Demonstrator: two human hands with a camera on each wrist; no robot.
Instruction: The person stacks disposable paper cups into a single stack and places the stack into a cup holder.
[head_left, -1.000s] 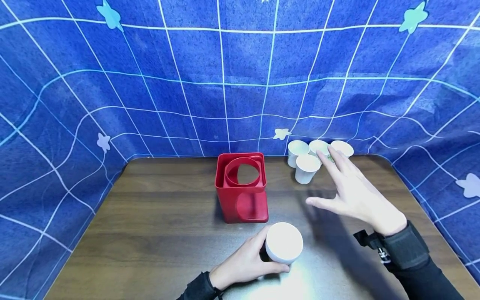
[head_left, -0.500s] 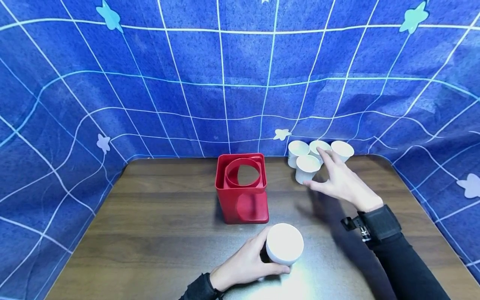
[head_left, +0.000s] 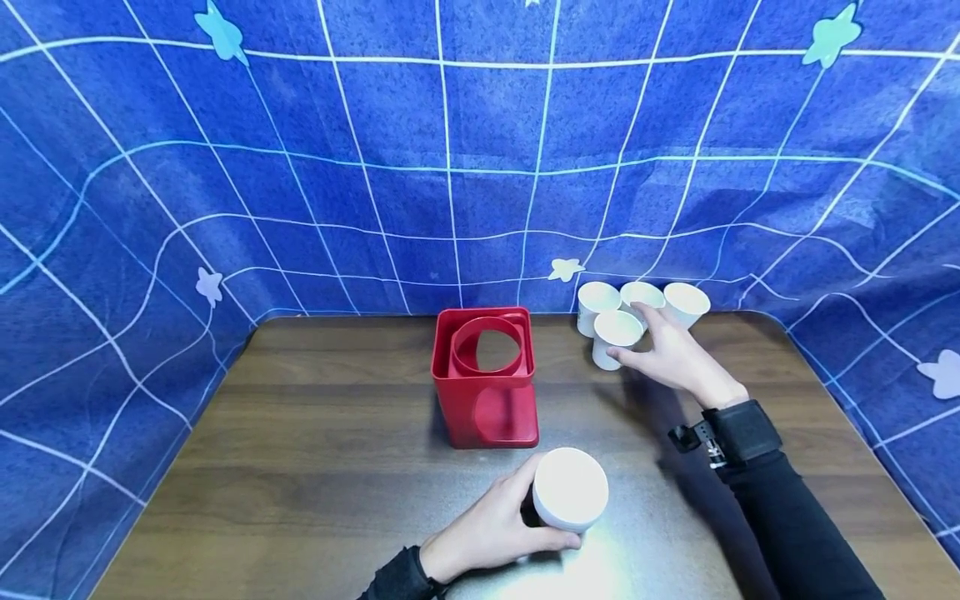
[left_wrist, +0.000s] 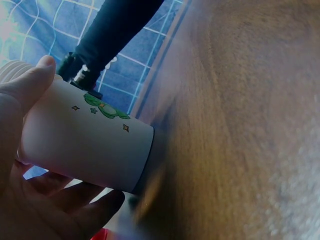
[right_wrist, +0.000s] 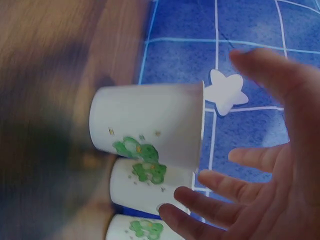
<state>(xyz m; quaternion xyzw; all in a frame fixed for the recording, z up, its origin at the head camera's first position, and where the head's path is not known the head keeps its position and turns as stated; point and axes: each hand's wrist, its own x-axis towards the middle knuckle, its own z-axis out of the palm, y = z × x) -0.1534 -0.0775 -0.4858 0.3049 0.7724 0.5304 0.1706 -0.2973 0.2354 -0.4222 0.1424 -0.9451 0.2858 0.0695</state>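
Observation:
My left hand (head_left: 491, 525) grips a stack of white paper cups (head_left: 570, 490), upright near the front of the table. In the left wrist view, several rims show beside the thumb, and the outer cup (left_wrist: 90, 135) bears a green cartoon print. At the back right, my right hand (head_left: 678, 358) reaches around a single white paper cup (head_left: 611, 354), thumb on its near side and fingers behind. In the right wrist view, spread fingers (right_wrist: 220, 200) and thumb (right_wrist: 260, 65) stand either side of that cup's rim, with a gap between thumb and cup.
Behind the front cup stand three more paper cups, left (head_left: 592, 321), middle (head_left: 637, 292) and right (head_left: 688, 302). A red square holder (head_left: 461, 408) with a round ring on top stands mid-table. Blue grid-patterned cloth (head_left: 487, 200) borders the wooden table (head_left: 315, 450) at the back and sides.
My right hand has moved left and lower, from above the cups to around the front one, its thumb drawing close to it. My left hand and its cup stack have stayed put.

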